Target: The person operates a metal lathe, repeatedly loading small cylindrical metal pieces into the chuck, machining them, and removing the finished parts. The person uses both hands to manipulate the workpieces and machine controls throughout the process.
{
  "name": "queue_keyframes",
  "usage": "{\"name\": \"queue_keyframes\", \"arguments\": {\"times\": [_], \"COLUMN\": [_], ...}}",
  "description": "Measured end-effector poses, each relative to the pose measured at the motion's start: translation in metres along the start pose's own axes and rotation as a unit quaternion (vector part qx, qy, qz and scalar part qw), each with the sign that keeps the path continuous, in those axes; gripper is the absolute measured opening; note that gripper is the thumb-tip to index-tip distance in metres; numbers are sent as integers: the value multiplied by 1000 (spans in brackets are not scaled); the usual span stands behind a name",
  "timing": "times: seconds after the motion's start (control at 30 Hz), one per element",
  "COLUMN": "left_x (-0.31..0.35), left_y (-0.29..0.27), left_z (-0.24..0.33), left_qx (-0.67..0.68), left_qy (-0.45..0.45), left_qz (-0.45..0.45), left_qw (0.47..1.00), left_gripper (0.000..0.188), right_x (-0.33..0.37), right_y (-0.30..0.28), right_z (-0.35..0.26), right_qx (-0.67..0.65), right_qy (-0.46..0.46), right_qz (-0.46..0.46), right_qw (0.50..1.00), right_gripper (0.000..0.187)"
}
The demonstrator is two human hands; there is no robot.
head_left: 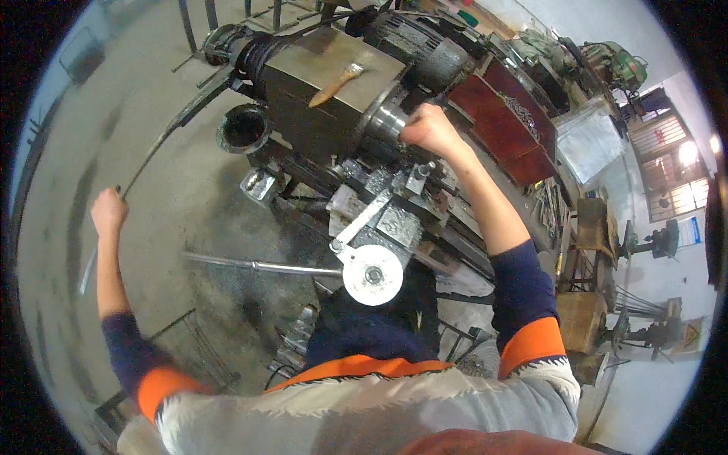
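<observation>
My left hand [111,210], out at the left, is closed around a long metal lever [155,144]. The lever runs up to the far left end of a lathe [303,125]. A thin bright end shows below the fist. At the lathe's shiny round chuck [389,121], my right hand [431,130] is curled into a fist against its right side. Whatever those fingers hold is hidden. A paintbrush [331,90] with a wooden handle lies on top of the headstock. Nearer to me are the tool post [416,179] and a white round handwheel [373,274].
A polished metal bar [262,266] sticks out left from beside the handwheel. Behind the lathe stand a motor [425,49] and a reddish-brown tray [500,121] with metal shavings. Bench machines [652,241] line the right wall. Metal parts [299,334] lie near my legs.
</observation>
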State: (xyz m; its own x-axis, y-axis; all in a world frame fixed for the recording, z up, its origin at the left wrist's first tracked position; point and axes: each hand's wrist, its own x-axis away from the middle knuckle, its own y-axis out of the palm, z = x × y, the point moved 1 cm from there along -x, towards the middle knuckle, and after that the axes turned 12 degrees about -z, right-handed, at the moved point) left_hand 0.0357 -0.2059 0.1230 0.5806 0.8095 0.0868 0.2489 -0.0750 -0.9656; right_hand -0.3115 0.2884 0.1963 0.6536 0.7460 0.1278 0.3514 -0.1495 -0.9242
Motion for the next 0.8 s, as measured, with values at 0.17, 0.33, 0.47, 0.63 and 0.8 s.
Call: {"name": "queue_keyframes", "arguments": {"times": [0.17, 0.33, 0.47, 0.63, 0.8], "left_x": [-66, -69, -21, -17, -24], "left_y": [0, -6, -6, 99, 120], "left_z": [2, 17, 127, 243, 280], "left_qx": [61, 130, 331, 204, -44], "left_qy": [-71, -22, 310, 290, 330], "left_qz": [-5, -52, 286, -168, -100], "left_qw": [996, 990, 844, 920, 938], "left_gripper": [31, 42, 31, 43, 16], "right_x": [-1, -9, 8, 88, 220], "right_y": [2, 6, 4, -35, -44], "right_z": [16, 25, 28, 29, 82], "right_qx": [-5, 40, -1, -1, -16], "right_qy": [17, 31, 23, -50, 95], "right_qz": [10, 0, 12, 111, 178], "right_qw": [1000, 999, 1000, 993, 979], "right_gripper": [25, 24, 25, 34, 32]}}
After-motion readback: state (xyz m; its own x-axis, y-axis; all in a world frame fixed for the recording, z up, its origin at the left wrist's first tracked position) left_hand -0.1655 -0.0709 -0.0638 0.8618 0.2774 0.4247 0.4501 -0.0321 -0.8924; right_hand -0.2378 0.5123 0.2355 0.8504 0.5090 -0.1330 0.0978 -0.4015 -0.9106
